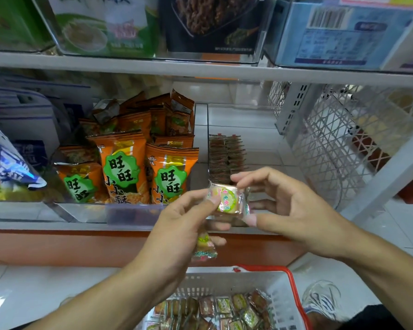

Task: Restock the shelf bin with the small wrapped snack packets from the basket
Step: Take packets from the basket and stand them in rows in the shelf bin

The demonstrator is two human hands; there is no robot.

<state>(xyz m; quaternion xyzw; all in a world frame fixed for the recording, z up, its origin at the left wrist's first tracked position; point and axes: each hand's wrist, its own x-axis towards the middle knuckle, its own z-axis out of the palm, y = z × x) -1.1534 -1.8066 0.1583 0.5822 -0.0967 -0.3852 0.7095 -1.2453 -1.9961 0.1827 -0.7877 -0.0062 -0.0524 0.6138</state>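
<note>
Restocking, mid-transfer: snack packet point(227, 198) held just before the clear bin point(224, 120).
Pinched between left hand point(177, 225) and right hand point(284, 206); second packet point(204, 246) curled in left; basket point(281, 289) below. Next: set behind stacked row point(227, 158).

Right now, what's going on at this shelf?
A person is restocking snacks. Both hands hold one small wrapped packet in front of the shelf: the left hand and the right hand pinch it from either side. The left hand also holds a second packet lower down. The clear bin behind holds a short stack of packets. The basket below holds many more.
</note>
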